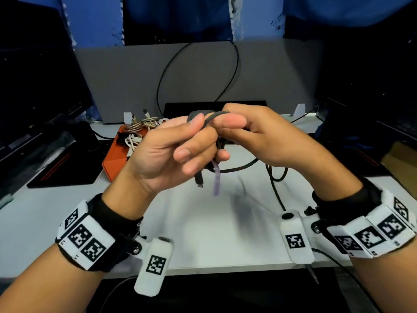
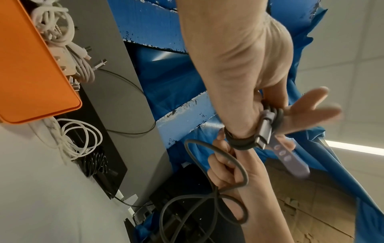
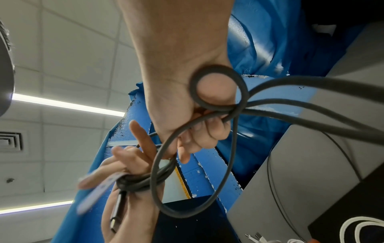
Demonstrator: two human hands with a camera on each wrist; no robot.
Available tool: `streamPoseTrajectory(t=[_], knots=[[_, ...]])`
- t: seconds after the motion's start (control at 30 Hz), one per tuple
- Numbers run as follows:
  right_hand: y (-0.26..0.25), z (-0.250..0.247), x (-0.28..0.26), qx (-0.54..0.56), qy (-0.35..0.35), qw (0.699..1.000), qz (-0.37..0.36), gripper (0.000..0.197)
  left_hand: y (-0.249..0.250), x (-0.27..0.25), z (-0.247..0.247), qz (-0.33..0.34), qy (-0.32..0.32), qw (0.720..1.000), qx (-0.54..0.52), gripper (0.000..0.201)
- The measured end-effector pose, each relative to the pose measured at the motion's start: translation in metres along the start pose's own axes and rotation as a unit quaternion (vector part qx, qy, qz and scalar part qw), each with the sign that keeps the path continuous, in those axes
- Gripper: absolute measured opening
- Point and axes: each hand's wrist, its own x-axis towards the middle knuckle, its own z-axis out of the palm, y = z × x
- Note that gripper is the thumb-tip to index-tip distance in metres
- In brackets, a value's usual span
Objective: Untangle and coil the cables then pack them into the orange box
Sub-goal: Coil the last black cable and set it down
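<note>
Both hands are raised over the white table point(image 1: 214, 222). A dark grey cable point(image 1: 209, 115) is wound in several turns around the fingers of my left hand point(image 1: 180, 141), whose thumb presses on the turns. Its USB plug point(image 1: 199, 179) and a pale purple strap point(image 1: 216, 179) hang below. My right hand point(image 1: 243, 132) pinches the free length beside the coil point(image 2: 241, 143). The slack forms loose loops point(image 3: 158, 164) under the right palm point(image 3: 197, 131) and trails down to the table. The orange box point(image 1: 115, 159) stands open at the left with white cables point(image 1: 133, 138) in it.
A thin black cable point(image 1: 198, 71) loops up the grey partition behind. A black mat point(image 1: 67, 163) lies left of the box, and a black device point(image 1: 214, 106) sits at the back. The grey cable's tail point(image 1: 275, 177) crosses the table on the right.
</note>
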Motion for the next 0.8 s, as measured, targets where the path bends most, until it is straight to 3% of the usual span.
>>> streamPoseTrajectory(t=[0.1, 0.17, 0.3, 0.37, 0.43, 0.5, 0.57, 0.6, 0.67, 0.7, 0.73, 0.8], knots=[[0.008, -0.003, 0.002, 0.022, 0.016, 0.999, 0.021, 0.016, 0.010, 0.000, 0.001, 0.043, 0.049, 0.996, -0.060, 0.050], [0.017, -0.005, 0.003, -0.049, 0.001, 0.996, 0.072, 0.012, 0.023, 0.001, -0.002, 0.092, 0.084, 0.984, -0.125, 0.055], [0.028, 0.001, -0.001, -0.181, -0.155, 0.960, 0.148, 0.001, 0.053, -0.003, -0.022, 0.225, 0.199, 0.941, -0.154, 0.043], [0.027, 0.006, -0.002, -0.192, -0.192, 0.949, 0.157, 0.007, 0.066, -0.010, -0.039, 0.291, 0.277, 0.913, -0.067, 0.037], [0.021, 0.009, -0.002, -0.194, -0.202, 0.951, 0.128, 0.015, 0.070, -0.011, -0.044, 0.315, 0.386, 0.851, 0.164, 0.028], [0.010, 0.009, -0.002, -0.171, -0.209, 0.958, 0.095, 0.019, 0.062, -0.009, -0.043, 0.277, 0.457, 0.746, 0.397, 0.015], [-0.002, 0.006, -0.003, -0.139, -0.204, 0.967, 0.062, 0.022, 0.052, -0.006, -0.038, 0.184, 0.470, 0.649, 0.569, 0.017], [-0.008, 0.001, -0.005, -0.128, -0.192, 0.972, 0.044, 0.023, 0.048, -0.006, -0.037, 0.112, 0.458, 0.612, 0.635, 0.022], [-0.014, -0.013, -0.007, -0.113, -0.138, 0.984, 0.023, 0.021, 0.046, -0.008, -0.040, -0.068, 0.410, 0.569, 0.710, 0.023], [-0.013, -0.021, -0.008, -0.107, -0.100, 0.989, 0.025, 0.022, 0.046, -0.010, -0.041, -0.150, 0.373, 0.565, 0.720, 0.019], [-0.010, -0.030, -0.009, -0.102, -0.064, 0.992, 0.031, 0.022, 0.047, -0.012, -0.039, -0.204, 0.330, 0.584, 0.713, 0.018], [-0.001, -0.044, -0.011, -0.109, -0.011, 0.993, 0.036, 0.022, 0.049, -0.013, -0.034, -0.244, 0.247, 0.672, 0.654, 0.022]])
